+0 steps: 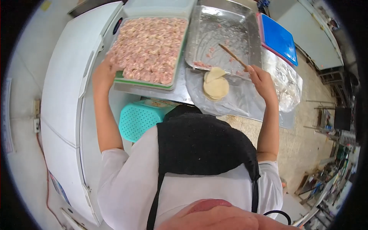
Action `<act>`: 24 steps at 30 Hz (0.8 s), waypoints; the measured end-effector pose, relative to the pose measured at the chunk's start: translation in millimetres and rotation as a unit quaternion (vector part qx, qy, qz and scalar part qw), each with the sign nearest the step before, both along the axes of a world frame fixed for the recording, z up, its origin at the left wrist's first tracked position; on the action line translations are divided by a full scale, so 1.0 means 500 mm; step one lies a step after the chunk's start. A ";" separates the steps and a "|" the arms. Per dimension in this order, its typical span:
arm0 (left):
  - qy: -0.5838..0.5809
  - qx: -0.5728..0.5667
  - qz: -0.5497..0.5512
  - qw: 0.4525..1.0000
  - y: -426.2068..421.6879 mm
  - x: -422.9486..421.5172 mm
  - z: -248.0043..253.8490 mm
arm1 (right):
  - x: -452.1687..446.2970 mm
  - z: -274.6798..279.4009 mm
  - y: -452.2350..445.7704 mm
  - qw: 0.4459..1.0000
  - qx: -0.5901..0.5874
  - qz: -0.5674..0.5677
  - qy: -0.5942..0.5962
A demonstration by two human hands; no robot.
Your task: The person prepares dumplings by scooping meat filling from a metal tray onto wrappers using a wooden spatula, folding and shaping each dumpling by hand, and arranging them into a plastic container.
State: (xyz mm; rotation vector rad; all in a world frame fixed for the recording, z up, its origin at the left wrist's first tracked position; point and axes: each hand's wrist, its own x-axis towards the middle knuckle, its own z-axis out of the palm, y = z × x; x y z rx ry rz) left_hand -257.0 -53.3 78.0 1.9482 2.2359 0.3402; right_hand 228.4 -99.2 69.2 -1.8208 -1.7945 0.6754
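Observation:
My left hand [104, 73] is at the near left corner of a plastic tray [173, 85] packed with rows of small meat-filled dumplings [151, 50]. Its fingers blur into the dumplings, so I cannot make out whether they hold one. A thin wooden spatula [233, 56] is gripped in my right hand [262, 81], its tip pointing over a steel pan [195, 36] smeared with meat filling [202, 64]. Between the hands, a stack of round dough wrappers [216, 87] lies on a plastic sheet [239, 94], with the top ones folded or shifted.
A blue lid [279, 38] and clear plastic bags [285, 82] are right of the pan. Below the table's left side is a turquoise perforated basket [138, 122]. A white refrigerator or freezer [63, 88] stands close on the left. Shelving [326, 126] is at far right.

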 end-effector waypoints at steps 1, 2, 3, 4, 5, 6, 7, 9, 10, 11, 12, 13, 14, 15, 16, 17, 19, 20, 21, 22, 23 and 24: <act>-0.002 0.000 -0.009 1.000 -0.002 0.022 0.008 | 0.017 -0.006 0.021 0.998 -0.013 0.015 -0.051; -0.015 0.081 -0.043 0.996 -0.002 0.044 0.013 | 0.040 -0.019 0.047 0.998 -0.013 0.007 -0.054; -0.030 0.161 -0.075 0.984 -0.003 0.069 0.017 | 0.068 -0.037 0.075 0.987 -0.021 0.037 -0.153; -0.032 0.161 -0.080 0.983 -0.007 0.110 0.023 | 0.093 -0.055 0.104 0.965 -0.031 0.068 -0.250; -0.095 0.189 -0.175 0.962 -0.012 0.169 0.029 | 0.115 -0.065 0.131 0.965 -0.031 0.064 -0.251; -0.155 0.213 -0.267 0.927 -0.015 0.229 0.032 | 0.136 -0.076 0.159 0.958 -0.024 0.081 -0.276; -0.167 0.192 -0.322 0.912 -0.017 0.284 0.023 | 0.157 -0.090 0.190 0.949 -0.016 0.100 -0.299; -0.181 0.149 -0.373 0.898 -0.020 0.383 -0.025 | 0.206 -0.160 0.285 0.945 0.003 0.117 -0.307; -0.183 0.129 -0.370 0.902 -0.021 0.423 -0.060 | 0.225 -0.192 0.311 0.940 0.022 0.135 -0.313; -0.167 0.130 -0.372 0.904 -0.013 0.458 -0.092 | 0.225 -0.210 0.318 0.940 0.022 0.138 -0.311; -0.151 0.131 -0.372 0.906 -0.004 0.485 -0.121 | 0.206 -0.226 0.326 0.956 0.024 0.106 -0.271; -0.149 0.130 -0.369 0.908 -0.002 0.504 -0.144 | 0.185 -0.244 0.334 0.970 0.026 0.075 -0.231; -0.120 0.125 -0.368 0.914 0.001 0.521 -0.163 | 0.168 -0.275 0.328 0.964 0.075 0.125 -0.223; -0.091 0.118 -0.366 0.918 0.003 0.535 -0.177 | 0.144 -0.300 0.306 0.953 0.122 0.175 -0.213; -0.089 0.117 -0.363 0.920 0.005 0.543 -0.185 | 0.093 -0.250 0.268 0.971 -0.024 0.200 -0.130; -0.094 0.137 -0.362 0.917 0.006 0.545 -0.192 | 0.084 -0.270 0.231 0.945 0.039 0.293 -0.140; -0.094 0.155 -0.352 0.918 -0.004 0.541 -0.187 | 0.074 -0.185 0.194 0.913 -0.027 0.375 -0.157; -0.109 0.144 -0.332 0.926 -0.012 0.537 -0.170 | 0.086 -0.165 0.192 0.911 0.004 0.384 -0.149; -0.125 0.134 -0.311 0.932 -0.020 0.533 -0.154 | 0.106 -0.172 0.213 0.909 0.005 0.391 -0.145; -0.122 0.134 -0.305 0.935 -0.028 0.528 -0.140 | 0.135 -0.182 0.256 0.917 0.012 0.370 -0.147; -0.137 0.155 -0.290 0.935 -0.034 0.524 -0.128 | 0.160 -0.191 0.304 0.925 0.020 0.347 -0.150; -0.152 0.176 -0.274 0.933 -0.039 0.519 -0.118 | 0.179 -0.211 0.349 0.938 0.042 0.305 -0.160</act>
